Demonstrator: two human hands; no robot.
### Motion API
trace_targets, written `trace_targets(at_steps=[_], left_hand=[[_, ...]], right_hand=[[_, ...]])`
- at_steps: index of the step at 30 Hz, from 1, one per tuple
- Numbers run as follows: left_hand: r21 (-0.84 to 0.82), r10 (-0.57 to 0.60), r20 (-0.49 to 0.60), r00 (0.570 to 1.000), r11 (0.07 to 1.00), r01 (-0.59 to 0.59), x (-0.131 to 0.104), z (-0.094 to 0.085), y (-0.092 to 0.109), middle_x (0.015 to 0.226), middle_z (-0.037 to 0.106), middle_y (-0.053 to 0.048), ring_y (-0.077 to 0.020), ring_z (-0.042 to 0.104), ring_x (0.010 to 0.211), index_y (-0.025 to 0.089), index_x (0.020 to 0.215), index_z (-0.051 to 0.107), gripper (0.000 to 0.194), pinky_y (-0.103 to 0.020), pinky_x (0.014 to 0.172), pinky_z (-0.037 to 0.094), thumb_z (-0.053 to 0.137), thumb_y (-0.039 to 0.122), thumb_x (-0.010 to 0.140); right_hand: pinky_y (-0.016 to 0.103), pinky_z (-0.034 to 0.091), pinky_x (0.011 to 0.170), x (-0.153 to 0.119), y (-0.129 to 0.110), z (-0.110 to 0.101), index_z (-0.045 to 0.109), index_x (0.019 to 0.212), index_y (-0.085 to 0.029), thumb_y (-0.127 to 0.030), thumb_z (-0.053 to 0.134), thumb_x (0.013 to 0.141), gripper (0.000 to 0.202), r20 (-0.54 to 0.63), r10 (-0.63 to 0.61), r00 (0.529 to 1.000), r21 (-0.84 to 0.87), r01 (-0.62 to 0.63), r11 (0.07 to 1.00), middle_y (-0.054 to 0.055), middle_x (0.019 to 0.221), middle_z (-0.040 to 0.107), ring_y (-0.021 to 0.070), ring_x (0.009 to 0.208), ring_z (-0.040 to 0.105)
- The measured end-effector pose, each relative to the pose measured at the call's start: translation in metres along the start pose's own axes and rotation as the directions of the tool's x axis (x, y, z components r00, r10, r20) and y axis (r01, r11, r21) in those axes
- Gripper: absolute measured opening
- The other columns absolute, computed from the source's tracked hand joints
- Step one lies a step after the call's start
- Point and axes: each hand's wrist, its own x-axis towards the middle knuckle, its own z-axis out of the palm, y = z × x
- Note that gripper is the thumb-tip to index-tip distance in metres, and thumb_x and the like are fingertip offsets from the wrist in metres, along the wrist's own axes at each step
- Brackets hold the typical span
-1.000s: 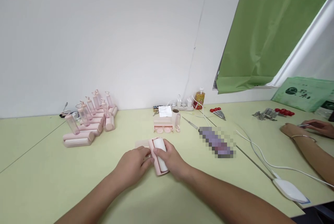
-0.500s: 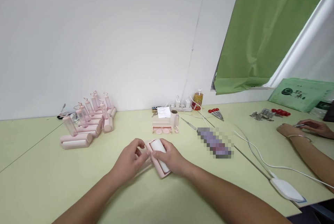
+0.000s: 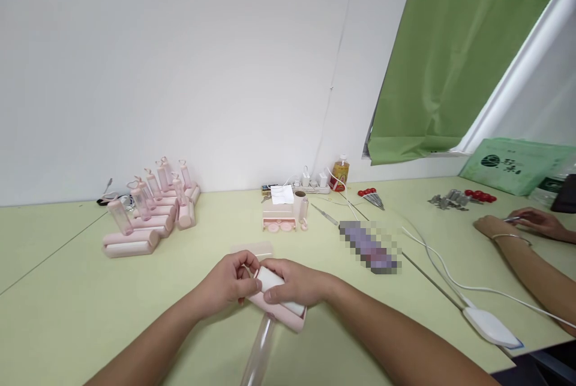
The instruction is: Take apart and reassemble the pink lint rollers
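Between my hands is a pink lint roller (image 3: 281,312) with a white roll (image 3: 270,280) in its open holder. My right hand (image 3: 294,283) is closed over the roll and holder, thumb lying across the white surface. At the upper left end, my left hand (image 3: 236,281) pinches the roller, its thumb tip against the roll's end; the exact grip is partly hidden. A clear tube handle (image 3: 260,350) sticks out from under the holder toward me. Just behind my hands, a pale pink cover piece (image 3: 254,248) lies on the table.
Several pink rollers with upright clear handles (image 3: 153,212) stand at left. Pink parts (image 3: 279,224), a screwdriver (image 3: 324,214), power strip (image 3: 310,188) and drink bottle (image 3: 341,174) are farther back. A white cable (image 3: 450,272) crosses the right side, near another person's hands (image 3: 499,226).
The roller has turned flatter and come slightly nearer me, its clear handle now pointing toward me. The pale cover piece now shows behind my hands.
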Motion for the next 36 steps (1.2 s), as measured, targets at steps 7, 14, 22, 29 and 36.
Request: trace_targets(at_steps=[7,14,22,29,36], left_hand=[[-0.061,-0.019,-0.004,1.000,0.998,0.019,0.004,0.005,-0.003,0.055,0.038,0.009,-0.0057,0.032,0.049,0.018,0.072,0.046,0.023,-0.019,0.047,0.023,0.068,0.023,0.065],[-0.109,-0.046,0.028,0.999,0.993,0.049,0.004,0.003,-0.002,0.053,0.033,0.010,-0.0050,0.027,0.047,0.020,0.067,0.037,0.030,-0.019,0.046,0.018,0.066,0.024,0.062],[-0.028,-0.031,-0.120,0.992,0.999,0.028,0.008,0.002,0.002,0.053,0.037,0.009,-0.0050,0.032,0.045,0.019,0.064,0.039,0.026,-0.018,0.044,0.023,0.065,0.025,0.064],[-0.085,-0.147,-0.111,0.983,0.987,0.138,0.004,0.013,-0.007,0.052,0.039,0.011,-0.0065,0.036,0.038,0.023,0.072,0.036,0.027,-0.019,0.037,0.026,0.062,0.021,0.065],[0.297,-0.086,-0.198,0.976,0.944,0.143,0.004,0.001,-0.015,0.050,0.044,0.008,-0.0080,0.042,0.039,0.020,0.068,0.043,0.014,-0.019,0.039,0.025,0.056,0.021,0.070]], right_hand=[[0.027,0.043,0.073,0.000,0.000,-0.003,0.065,0.106,-0.020,-0.034,0.071,0.072,0.038,-0.056,-0.023,0.998,-0.074,0.019,0.997,0.001,0.094,0.064,0.0186,0.084,0.056],[0.025,0.043,0.071,0.000,-0.001,-0.004,0.066,0.106,-0.020,-0.038,0.066,0.077,0.033,-0.018,-0.034,0.999,-0.123,0.032,0.992,0.000,0.093,0.063,0.0176,0.083,0.056],[0.025,0.041,0.068,0.007,-0.001,-0.001,0.067,0.102,-0.019,-0.041,0.060,0.082,0.031,-0.181,-0.164,0.970,-0.245,0.117,0.962,0.001,0.089,0.064,0.0172,0.079,0.055],[0.030,0.042,0.074,0.012,0.013,-0.008,0.066,0.101,-0.019,-0.035,0.059,0.081,0.026,-0.438,-0.188,0.879,-0.270,0.071,0.960,0.003,0.092,0.065,0.0196,0.083,0.057],[0.025,0.043,0.052,0.014,0.019,-0.020,0.063,0.114,-0.019,-0.043,0.059,0.081,0.042,-0.551,-0.078,0.831,-0.073,0.046,0.996,0.003,0.087,0.065,0.0155,0.062,0.056]])
